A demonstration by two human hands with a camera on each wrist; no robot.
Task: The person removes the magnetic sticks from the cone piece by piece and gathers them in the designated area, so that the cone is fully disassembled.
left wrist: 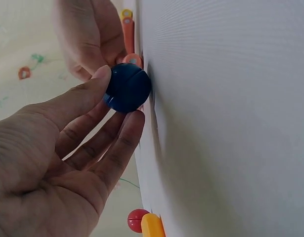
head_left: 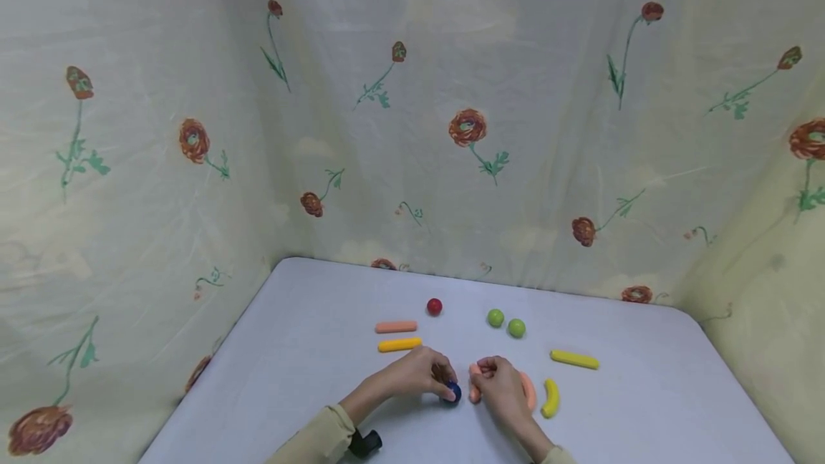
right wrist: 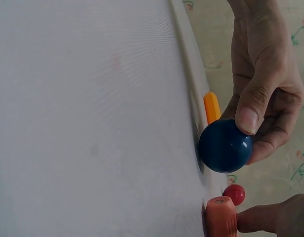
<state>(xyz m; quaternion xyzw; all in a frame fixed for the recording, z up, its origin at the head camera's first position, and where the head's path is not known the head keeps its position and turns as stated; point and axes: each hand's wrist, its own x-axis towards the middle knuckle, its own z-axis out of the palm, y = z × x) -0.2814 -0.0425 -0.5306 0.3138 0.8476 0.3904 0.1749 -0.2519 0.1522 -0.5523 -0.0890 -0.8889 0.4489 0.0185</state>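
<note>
My left hand (head_left: 417, 372) holds a dark blue ball (right wrist: 225, 146) low at the white table, thumb on one side and fingers on the other. A thin seam line crosses the ball (left wrist: 126, 88) in the left wrist view. Just to the right, my right hand (head_left: 505, 392) has its thumb and fingertips at a salmon-pink stick (head_left: 475, 385); a grey disc shows in the stick's end (right wrist: 220, 201) in the right wrist view. Ball and stick are a small gap apart. Partly behind the right hand lies a curved salmon-pink piece (head_left: 529, 391).
Beyond the left hand lie an orange-yellow stick (head_left: 399, 344) and another salmon-pink stick (head_left: 396, 326). A red ball (head_left: 435, 306) and two green balls (head_left: 495, 318) sit farther back. Right of the hands are a curved yellow piece (head_left: 551, 399) and a yellow stick (head_left: 574, 359). Flowered cloth (head_left: 535, 185) surrounds the table.
</note>
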